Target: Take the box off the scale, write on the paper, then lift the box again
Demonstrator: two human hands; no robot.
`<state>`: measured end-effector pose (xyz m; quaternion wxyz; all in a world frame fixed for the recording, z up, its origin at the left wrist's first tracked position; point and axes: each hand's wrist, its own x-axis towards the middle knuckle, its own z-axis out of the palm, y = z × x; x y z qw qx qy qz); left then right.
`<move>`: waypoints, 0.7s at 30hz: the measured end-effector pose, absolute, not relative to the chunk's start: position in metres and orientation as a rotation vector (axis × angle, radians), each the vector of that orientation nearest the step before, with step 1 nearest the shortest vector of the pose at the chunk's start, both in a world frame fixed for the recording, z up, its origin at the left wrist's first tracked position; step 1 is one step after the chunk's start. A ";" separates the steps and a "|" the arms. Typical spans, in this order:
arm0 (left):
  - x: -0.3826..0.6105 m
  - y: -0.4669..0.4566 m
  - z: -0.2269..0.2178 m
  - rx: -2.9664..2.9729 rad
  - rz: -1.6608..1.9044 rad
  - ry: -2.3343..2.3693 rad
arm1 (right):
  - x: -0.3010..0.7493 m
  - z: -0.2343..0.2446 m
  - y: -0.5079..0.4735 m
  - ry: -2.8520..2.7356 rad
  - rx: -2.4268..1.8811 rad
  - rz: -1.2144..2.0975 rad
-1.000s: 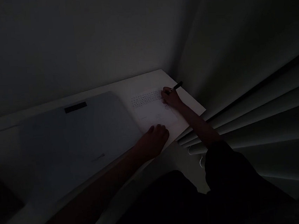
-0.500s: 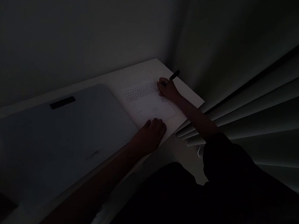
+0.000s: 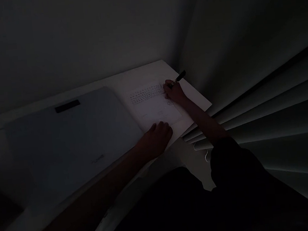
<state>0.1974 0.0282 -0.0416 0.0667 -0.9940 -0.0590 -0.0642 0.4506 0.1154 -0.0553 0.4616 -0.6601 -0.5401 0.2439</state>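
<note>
Pen (image 3: 178, 79) tilted, cap end up-right

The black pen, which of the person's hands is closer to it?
Right. The right hand grips the black pen at the far end of the paper. The left hand rests flat on the paper's near edge, apart from the pen.
</note>
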 end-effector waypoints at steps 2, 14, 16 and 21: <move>0.197 0.028 -0.043 -2.987 -0.208 -0.181 | 0.452 -0.056 0.114 -1.360 -1.610 0.561; 0.200 0.026 -0.044 -2.994 -0.195 -0.190 | 0.451 -0.043 0.101 -1.861 -1.601 -0.018; 0.200 0.026 -0.044 -2.994 -0.198 -0.190 | 0.451 -0.046 0.101 -1.869 -1.648 -0.027; 0.201 0.024 -0.044 -3.009 -0.231 -0.209 | 0.453 -0.049 0.103 -1.996 -1.736 -0.096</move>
